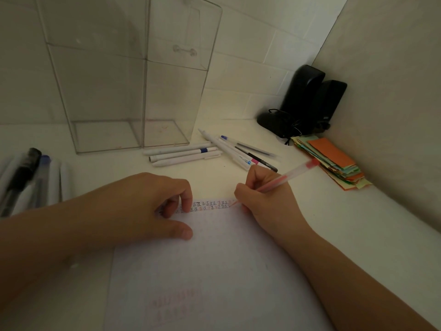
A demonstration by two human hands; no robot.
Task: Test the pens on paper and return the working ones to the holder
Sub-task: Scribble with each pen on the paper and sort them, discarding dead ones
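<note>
My right hand [262, 199] grips a red pen [288, 175], its tip touching the far edge of the white paper [214, 271] beside a row of small written marks [210, 205]. My left hand [143, 211] rests on the paper's upper left, fingertips pressing next to the marks. A tall clear plastic holder [128, 75] stands at the back with nothing in it. Several white pens [186, 154] lie in front of it, and several more [241, 151] lie crossed to their right. Another group of pens [31, 180] lies at the far left.
Two black speakers with a cable [307, 103] stand in the back right corner. A stack of coloured paper slips [331, 161] lies along the right wall. A tiled wall runs behind the white desk [358, 235].
</note>
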